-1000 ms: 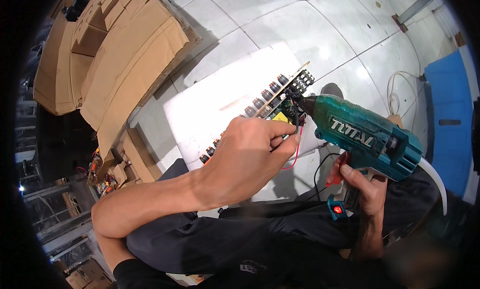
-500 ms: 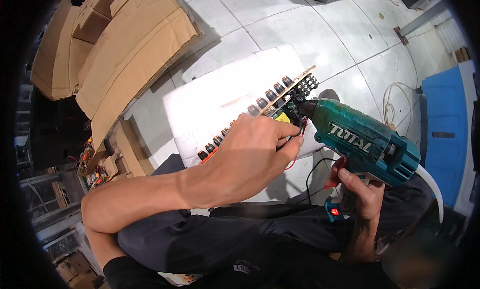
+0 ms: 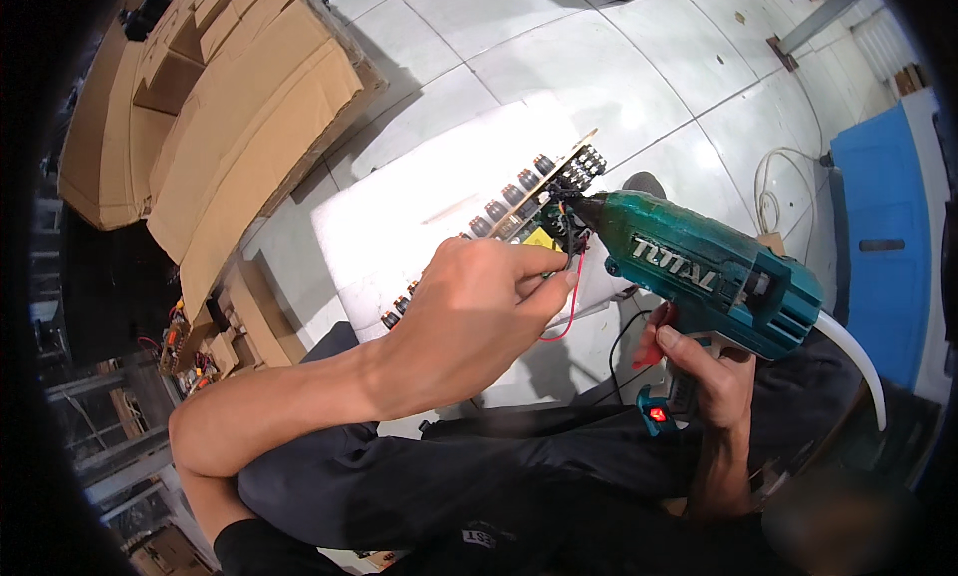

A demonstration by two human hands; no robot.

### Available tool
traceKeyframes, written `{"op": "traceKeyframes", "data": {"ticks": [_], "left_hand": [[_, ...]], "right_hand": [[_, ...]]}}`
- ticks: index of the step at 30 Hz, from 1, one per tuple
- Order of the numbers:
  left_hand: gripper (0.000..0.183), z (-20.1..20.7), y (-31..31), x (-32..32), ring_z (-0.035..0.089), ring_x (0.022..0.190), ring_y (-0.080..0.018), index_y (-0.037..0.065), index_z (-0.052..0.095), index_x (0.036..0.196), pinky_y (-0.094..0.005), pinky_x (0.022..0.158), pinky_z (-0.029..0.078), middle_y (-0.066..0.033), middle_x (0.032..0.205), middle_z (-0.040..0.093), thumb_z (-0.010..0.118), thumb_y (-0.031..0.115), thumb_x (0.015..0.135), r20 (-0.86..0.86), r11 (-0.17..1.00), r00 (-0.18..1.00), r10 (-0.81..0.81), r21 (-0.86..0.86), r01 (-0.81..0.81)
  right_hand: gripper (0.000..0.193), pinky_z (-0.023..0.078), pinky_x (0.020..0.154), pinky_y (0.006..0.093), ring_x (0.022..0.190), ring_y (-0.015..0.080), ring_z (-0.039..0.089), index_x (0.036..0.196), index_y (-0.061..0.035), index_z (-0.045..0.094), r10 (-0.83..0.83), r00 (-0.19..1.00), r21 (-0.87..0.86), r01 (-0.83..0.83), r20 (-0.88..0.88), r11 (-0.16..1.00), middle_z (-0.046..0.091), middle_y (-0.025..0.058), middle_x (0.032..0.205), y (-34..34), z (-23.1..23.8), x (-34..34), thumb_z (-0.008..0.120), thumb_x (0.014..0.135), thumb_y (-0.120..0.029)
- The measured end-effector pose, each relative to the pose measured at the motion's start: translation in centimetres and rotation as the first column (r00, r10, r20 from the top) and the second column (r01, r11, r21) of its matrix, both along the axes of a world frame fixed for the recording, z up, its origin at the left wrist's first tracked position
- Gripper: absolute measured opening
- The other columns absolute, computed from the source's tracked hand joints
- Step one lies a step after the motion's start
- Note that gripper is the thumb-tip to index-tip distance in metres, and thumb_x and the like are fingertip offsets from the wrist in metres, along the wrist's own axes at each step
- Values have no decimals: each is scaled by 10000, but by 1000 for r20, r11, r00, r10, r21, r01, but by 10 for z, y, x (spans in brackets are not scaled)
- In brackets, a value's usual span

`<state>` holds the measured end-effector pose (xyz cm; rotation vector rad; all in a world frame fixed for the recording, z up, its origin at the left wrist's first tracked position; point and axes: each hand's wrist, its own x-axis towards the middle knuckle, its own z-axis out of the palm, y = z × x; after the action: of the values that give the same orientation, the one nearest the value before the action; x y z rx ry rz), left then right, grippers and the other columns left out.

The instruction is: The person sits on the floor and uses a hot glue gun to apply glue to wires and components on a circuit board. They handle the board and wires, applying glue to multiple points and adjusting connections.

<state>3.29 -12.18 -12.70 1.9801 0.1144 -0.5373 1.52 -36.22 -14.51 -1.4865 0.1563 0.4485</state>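
Note:
My right hand is wrapped round the handle of a green glue gun, with a white glue stick curving out of its back end. The gun's dark nozzle reaches to the wiring at the end of a circuit board. That board stands tilted, with a row of black capacitors along it and a yellow part near my fingertips. My left hand covers the board's near part, thumb and forefinger pinching a black wire. A red wire loops below them.
A white foam block lies under the board on the tiled floor. A large open cardboard box stands at the left. To the right are a coiled pale cable and a blue panel. My legs are below.
The whole view has shifted a little, so the scene sits farther left. Both hands keep their holds; the nozzle stays close to the wiring at the board's end.

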Motion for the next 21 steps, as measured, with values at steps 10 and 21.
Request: {"op": "traceKeyframes", "data": {"ticks": [10, 21], "left_hand": [[189, 6, -4, -2, 416, 581, -26, -88, 694, 1006, -215, 507, 339, 36, 620, 513, 656, 68, 906, 144, 993, 983, 111, 29, -117], [215, 20, -6, 4, 394, 576, -27, -92, 682, 974, -218, 503, 337, 40, 624, 498, 641, 113, 923, 69, 977, 980, 186, 89, -192]], "right_hand": [[240, 544, 712, 302, 785, 179, 662, 1049, 68, 614, 23, 1000, -16, -23, 13, 1000, 660, 113, 898, -6, 4, -2, 697, 854, -44], [175, 518, 705, 287, 749, 133, 638, 965, 10, 671, 75, 993, -37, -72, 89, 997, 670, 60, 805, -11, -11, -4, 720, 836, -98]]}}
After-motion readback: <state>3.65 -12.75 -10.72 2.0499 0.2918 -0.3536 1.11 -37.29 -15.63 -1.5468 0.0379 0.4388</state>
